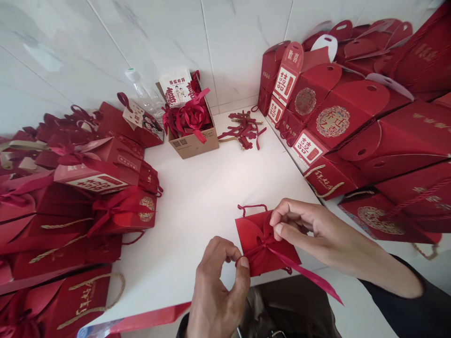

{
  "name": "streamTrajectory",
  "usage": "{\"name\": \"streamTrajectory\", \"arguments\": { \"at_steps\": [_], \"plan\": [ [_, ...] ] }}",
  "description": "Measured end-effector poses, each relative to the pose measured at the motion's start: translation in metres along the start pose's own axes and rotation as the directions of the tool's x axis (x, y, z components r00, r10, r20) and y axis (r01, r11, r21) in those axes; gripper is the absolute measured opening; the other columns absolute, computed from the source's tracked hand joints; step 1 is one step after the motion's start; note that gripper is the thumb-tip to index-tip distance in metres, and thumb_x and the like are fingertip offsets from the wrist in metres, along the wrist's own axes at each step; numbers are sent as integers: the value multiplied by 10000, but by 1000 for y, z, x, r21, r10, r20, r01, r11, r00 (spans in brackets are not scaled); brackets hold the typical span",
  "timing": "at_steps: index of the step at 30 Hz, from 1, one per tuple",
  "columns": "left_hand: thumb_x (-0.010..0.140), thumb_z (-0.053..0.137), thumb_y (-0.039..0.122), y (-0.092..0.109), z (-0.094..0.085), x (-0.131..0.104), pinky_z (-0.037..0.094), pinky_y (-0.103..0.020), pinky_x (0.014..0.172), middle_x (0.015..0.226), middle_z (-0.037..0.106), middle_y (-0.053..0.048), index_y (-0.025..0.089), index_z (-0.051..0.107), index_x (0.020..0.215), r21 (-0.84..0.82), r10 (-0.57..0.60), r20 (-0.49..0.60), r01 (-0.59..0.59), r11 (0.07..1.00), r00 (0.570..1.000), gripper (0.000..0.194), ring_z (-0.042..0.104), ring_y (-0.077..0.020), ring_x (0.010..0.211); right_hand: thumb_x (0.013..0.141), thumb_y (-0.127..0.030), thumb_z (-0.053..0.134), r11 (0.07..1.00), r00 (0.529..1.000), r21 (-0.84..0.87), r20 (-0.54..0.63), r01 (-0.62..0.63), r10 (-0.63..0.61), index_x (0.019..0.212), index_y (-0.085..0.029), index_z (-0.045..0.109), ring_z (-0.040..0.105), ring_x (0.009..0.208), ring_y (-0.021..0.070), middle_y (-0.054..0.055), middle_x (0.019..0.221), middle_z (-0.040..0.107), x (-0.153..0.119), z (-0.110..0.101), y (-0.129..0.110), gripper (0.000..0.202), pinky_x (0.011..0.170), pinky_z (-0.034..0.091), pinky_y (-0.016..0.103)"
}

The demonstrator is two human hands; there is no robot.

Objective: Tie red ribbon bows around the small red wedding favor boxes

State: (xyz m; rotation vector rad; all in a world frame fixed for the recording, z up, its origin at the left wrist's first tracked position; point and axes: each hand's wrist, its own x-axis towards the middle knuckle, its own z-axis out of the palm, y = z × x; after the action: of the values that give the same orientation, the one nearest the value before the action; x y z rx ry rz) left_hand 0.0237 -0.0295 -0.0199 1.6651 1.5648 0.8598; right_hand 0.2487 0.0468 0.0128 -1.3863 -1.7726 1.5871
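- Stacked red boxes [100, 162] crowd the left of the smooth white tabletop [190, 192].
- Far, left of centre: plastic bottle [143, 96] and cardboard box [197, 145] against the grey-veined tiled wall [176, 28].
- Near, left hand [220, 281] pinching satin ribbon [303, 271].
- Red gift box [248, 231] at the tabletop's near edge, between the hands.
- Right hand [310, 230], thumb and forefinger together over it; cannot tell what they grip.
- Piled red boxes [362, 103], right, beyond a seam.
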Motion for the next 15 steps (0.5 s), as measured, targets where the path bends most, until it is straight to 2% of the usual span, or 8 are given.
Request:
{"name": "streamTrajectory", "arguments": {
  "at_steps": [3,5,7,10,12,15],
  "plan": [
    [990,542,250,6,-2,-2,470,-282,743,908,572,9,263,540,968,-26,16,-53,-17,1000,998,26,547,-158,821,996,-484,584,987,981,-149,-169,67,-93,1125,-296,597,500,572,130,-61,701,489,-9,-2,1,228,515,432,231],
    [993,536,258,11,-2,-3,485,-302,830,1052,579,-12,293,549,1105,-31,28,-107,-31,999,994,118,566,-175,946,986,-495,598,955,949,-270,-247,124,-194,1124,-302,586,531,596,141,-51,728,490,-18,-1,1,238,537,464,240],
    [1000,520,243,17,0,-1,494,-310,880,1171,562,-26,312,555,1160,-35,45,-108,-50,998,993,178,571,-184,1064,962,-479,629,919,941,-355,-218,172,-260,1052,-291,603,577,672,160,-13,835,573,-25,0,0,210,593,505,261],
    [991,535,205,21,3,8,505,-322,949,1259,536,-39,315,574,1184,2,113,-18,-113,994,993,226,552,-192,1184,944,-354,654,881,956,-424,-101,208,-275,1050,-291,635,649,842,196,33,1028,652,-28,4,1,125,716,551,296],
    [970,566,186,23,6,16,501,-353,998,1316,517,-53,309,570,1224,45,148,38,-150,988,988,282,519,-213,1249,968,-261,601,856,956,-462,-57,231,-289,1030,-289,645,673,897,199,31,1033,666,-26,6,2,81,767,556,309],
    [947,584,150,24,10,25,500,-390,1005,1346,513,-61,298,571,1224,98,157,65,-163,982,985,314,493,-236,1272,1009,-232,542,835,943,-493,-76,246,-323,984,-286,640,680,852,183,10,959,671,-20,5,6,115,779,554,310]
  ]
}}
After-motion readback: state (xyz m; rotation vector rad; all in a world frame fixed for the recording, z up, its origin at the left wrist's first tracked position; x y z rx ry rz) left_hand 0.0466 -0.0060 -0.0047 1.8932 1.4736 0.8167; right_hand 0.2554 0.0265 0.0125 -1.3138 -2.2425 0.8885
